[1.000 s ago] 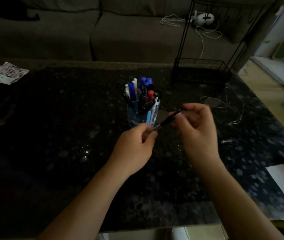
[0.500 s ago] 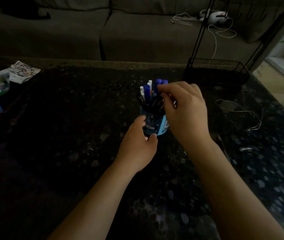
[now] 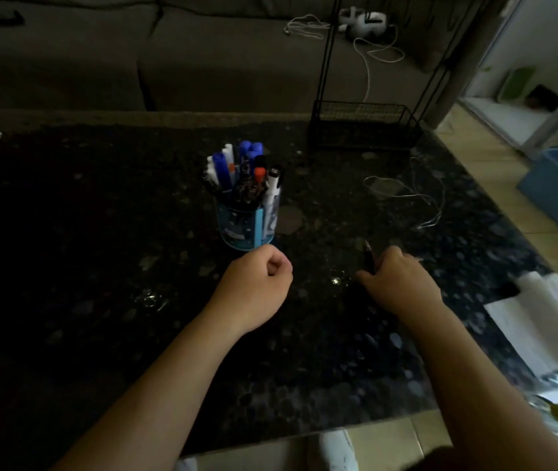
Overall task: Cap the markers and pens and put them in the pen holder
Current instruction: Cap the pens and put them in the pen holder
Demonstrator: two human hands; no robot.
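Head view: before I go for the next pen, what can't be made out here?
Dark pen beside the right hand: too dim against the black table to tell whether it is capped, and the hand covers its near end.
Right hand's grip: the back of the hand hides whether it holds the pen or only touches it.
Dark pens in the pen holder: crowded and dim, so their caps are unclear.

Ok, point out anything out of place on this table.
One dark pen lies loose on the table, outside the pen holder, right at the right hand. A white cord also sprawls beyond it.
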